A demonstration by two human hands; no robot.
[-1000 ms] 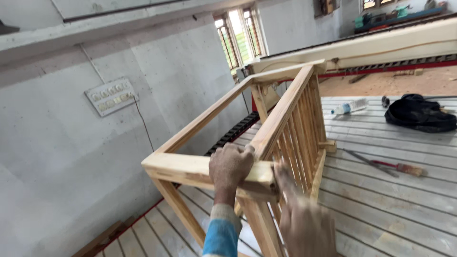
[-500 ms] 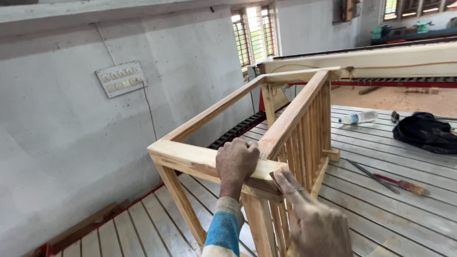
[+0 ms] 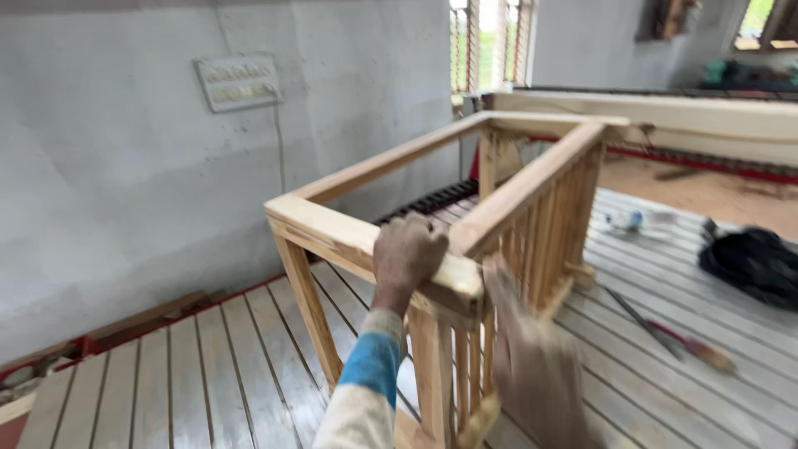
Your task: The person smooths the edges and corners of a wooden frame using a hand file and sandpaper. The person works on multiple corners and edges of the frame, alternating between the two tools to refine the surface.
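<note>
The left hand (image 3: 407, 254) is gripping the near top rail of the wooden frame (image 3: 366, 170), its fingers curled over the rail close to the near right corner, so it is clamped on the wood. The sleeve on that arm is blue and white. The right hand (image 3: 532, 357) is blurred and lying against the slatted side of the frame just beside that corner, fingers stretched upward along the slats; whether it is grasping anything I cannot tell.

The frame is standing upright on a grey slatted floor (image 3: 208, 374), close to a grey wall (image 3: 100, 191) on the left. It is open on top, with 4 top rails and a row of thin vertical slats filling its right side.

To the right on the floor, a chisel (image 3: 673, 337) with a reddish handle is lying well apart from the frame, and a black bag (image 3: 752, 262) is sitting farther off. A switchboard (image 3: 238, 81) is hanging on the wall.
</note>
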